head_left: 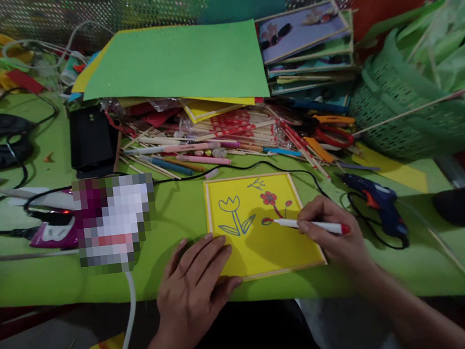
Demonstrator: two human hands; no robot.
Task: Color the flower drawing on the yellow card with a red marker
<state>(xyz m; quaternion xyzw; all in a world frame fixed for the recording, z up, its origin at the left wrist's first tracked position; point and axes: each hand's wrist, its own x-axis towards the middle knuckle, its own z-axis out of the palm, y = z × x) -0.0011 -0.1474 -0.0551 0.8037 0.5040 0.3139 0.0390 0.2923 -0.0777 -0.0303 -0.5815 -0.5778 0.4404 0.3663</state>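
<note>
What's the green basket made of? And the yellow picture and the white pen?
Green basket: probably plastic, fairly dull; its wall has neat rows of holes.
Yellow picture: looks like matte paper or thin card, flat and drawn on; its pale tan edge sticks could be wood.
White pen: likely hard plastic, its barrel smooth and straight in the right hand.

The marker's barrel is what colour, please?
The marker's barrel is white, with a red end, best seen in the head view.
</note>
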